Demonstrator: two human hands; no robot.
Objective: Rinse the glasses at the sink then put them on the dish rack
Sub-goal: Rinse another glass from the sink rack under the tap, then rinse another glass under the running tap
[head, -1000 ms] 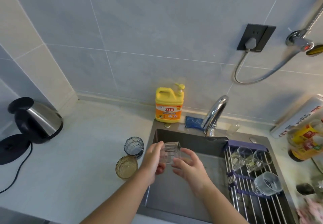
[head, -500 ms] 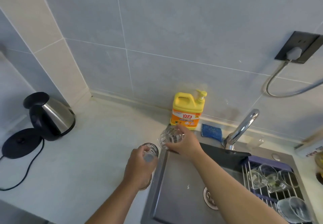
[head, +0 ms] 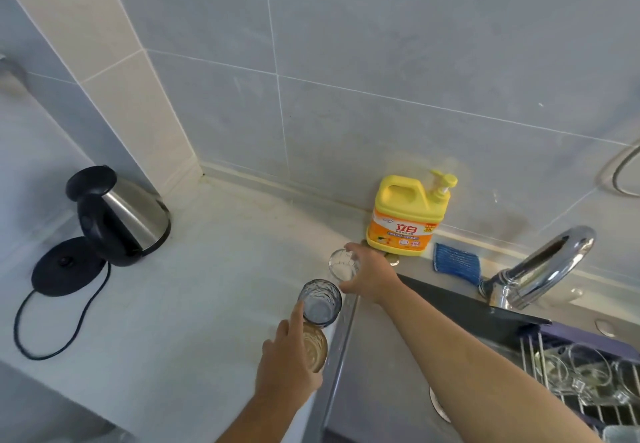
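My right hand (head: 372, 278) is shut on a small clear glass (head: 342, 264), held upright at the counter's edge by the sink's back left corner. Just in front of it a blue textured glass (head: 320, 302) stands on the counter, with an amber glass (head: 314, 349) behind it toward me. My left hand (head: 287, 363) rests beside the amber glass, covering its left side, with its index finger stretched up against the blue glass. The dish rack (head: 540, 352) lies across the sink (head: 381, 390) at the lower right and holds several clear glasses (head: 588, 373).
A yellow soap bottle (head: 405, 217) and a blue sponge (head: 457, 262) sit at the back wall. The chrome faucet (head: 540, 266) arches over the sink. A steel kettle (head: 117, 214) and its black base (head: 65, 269) with a cord stand on the counter's left.
My right hand carried the clear glass from over the sink leftward to the counter's edge. My left hand let go of it and moved to the blue and amber glasses.
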